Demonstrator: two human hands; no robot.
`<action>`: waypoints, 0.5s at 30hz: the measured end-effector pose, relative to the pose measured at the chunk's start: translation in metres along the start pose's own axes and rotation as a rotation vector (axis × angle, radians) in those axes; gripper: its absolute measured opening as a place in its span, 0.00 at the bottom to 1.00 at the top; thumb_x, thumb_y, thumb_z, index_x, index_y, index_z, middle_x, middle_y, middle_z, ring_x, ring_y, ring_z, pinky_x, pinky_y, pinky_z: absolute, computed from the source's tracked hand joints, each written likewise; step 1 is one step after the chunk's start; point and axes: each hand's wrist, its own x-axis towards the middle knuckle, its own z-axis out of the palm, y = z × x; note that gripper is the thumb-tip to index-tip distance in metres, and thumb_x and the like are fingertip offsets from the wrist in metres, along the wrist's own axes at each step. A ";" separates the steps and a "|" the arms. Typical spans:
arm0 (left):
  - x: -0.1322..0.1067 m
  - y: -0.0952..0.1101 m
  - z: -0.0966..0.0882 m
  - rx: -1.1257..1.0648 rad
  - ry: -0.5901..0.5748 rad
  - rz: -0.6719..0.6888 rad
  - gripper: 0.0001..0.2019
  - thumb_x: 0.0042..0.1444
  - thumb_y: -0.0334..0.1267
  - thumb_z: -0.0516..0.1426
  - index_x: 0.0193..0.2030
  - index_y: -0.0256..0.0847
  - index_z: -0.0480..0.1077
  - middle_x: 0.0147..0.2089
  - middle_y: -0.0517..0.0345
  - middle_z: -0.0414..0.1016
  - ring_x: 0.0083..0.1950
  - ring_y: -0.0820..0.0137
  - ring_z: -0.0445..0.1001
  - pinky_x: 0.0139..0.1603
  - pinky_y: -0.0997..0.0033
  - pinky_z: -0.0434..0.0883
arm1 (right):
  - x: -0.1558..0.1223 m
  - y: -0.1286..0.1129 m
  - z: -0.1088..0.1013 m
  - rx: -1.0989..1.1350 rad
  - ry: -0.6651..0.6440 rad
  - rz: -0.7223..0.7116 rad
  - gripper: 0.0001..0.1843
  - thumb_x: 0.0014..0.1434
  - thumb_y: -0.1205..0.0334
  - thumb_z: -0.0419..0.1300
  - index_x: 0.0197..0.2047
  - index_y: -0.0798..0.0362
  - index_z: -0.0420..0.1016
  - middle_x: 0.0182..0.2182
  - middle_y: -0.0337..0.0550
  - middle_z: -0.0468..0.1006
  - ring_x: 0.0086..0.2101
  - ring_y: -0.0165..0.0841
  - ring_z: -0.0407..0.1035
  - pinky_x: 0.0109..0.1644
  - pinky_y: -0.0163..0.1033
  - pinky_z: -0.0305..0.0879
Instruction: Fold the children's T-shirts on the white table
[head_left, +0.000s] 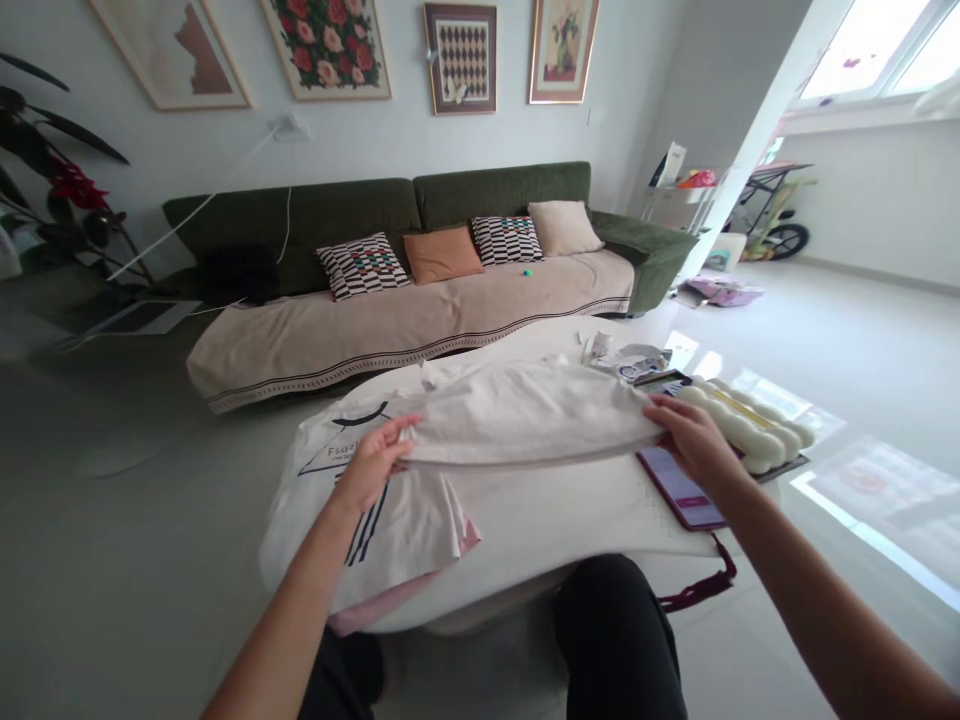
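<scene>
Head view: cream cloth [525, 415] between left hand [375, 465] and right hand [694, 440], both gripping it.

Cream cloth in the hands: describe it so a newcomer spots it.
Before the long green sofa stands a white table. Over it, the left hand and right hand hold the ends of a folded cream cloth. Unlike the printed bag left of it and the ribbed pad to its right, it is plain.
</scene>
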 end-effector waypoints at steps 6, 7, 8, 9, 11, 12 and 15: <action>-0.008 -0.130 0.026 0.203 -0.184 -0.406 0.30 0.39 0.31 0.55 0.54 0.39 0.63 0.41 0.52 0.74 0.33 0.71 0.72 0.27 0.77 0.66 | -0.019 0.129 -0.033 -0.450 -0.150 0.342 0.12 0.45 0.63 0.56 0.35 0.56 0.72 0.22 0.39 0.72 0.21 0.28 0.65 0.21 0.31 0.61; 0.000 -0.136 0.024 0.252 -0.255 -0.450 0.29 0.39 0.32 0.56 0.54 0.38 0.63 0.38 0.53 0.75 0.31 0.71 0.72 0.26 0.77 0.65 | -0.015 0.138 -0.036 -0.584 -0.228 0.357 0.11 0.45 0.64 0.55 0.34 0.56 0.73 0.21 0.40 0.72 0.20 0.28 0.65 0.21 0.31 0.61; 0.011 -0.137 0.020 0.312 -0.310 -0.471 0.28 0.39 0.33 0.56 0.52 0.37 0.64 0.35 0.54 0.75 0.30 0.70 0.72 0.26 0.76 0.65 | -0.008 0.142 -0.039 -0.712 -0.307 0.346 0.09 0.45 0.65 0.55 0.32 0.56 0.73 0.20 0.40 0.72 0.19 0.28 0.66 0.21 0.31 0.60; 0.027 -0.133 0.015 0.383 -0.336 -0.461 0.26 0.40 0.34 0.56 0.50 0.36 0.66 0.32 0.54 0.75 0.29 0.70 0.73 0.25 0.76 0.65 | 0.003 0.142 -0.040 -0.819 -0.369 0.314 0.07 0.46 0.66 0.55 0.30 0.56 0.73 0.19 0.40 0.72 0.18 0.28 0.66 0.21 0.31 0.59; 0.070 -0.115 0.005 0.547 -0.288 -0.341 0.19 0.43 0.36 0.54 0.44 0.34 0.70 0.29 0.54 0.74 0.28 0.69 0.73 0.25 0.76 0.64 | 0.033 0.135 -0.036 -0.949 -0.403 0.223 0.06 0.48 0.67 0.54 0.25 0.56 0.73 0.17 0.40 0.72 0.18 0.28 0.66 0.24 0.31 0.59; 0.096 -0.104 0.002 0.643 -0.221 -0.244 0.16 0.45 0.36 0.53 0.42 0.33 0.71 0.28 0.54 0.74 0.28 0.69 0.72 0.26 0.75 0.64 | 0.053 0.130 -0.031 -0.975 -0.382 0.181 0.08 0.49 0.68 0.53 0.23 0.57 0.72 0.17 0.41 0.72 0.19 0.28 0.66 0.26 0.31 0.59; 0.173 -0.077 0.003 0.916 -0.019 0.028 0.13 0.48 0.35 0.51 0.37 0.34 0.73 0.30 0.53 0.75 0.33 0.68 0.73 0.33 0.75 0.64 | 0.117 0.117 -0.001 -1.032 -0.305 0.069 0.11 0.51 0.68 0.51 0.24 0.57 0.73 0.21 0.44 0.74 0.25 0.30 0.68 0.30 0.32 0.58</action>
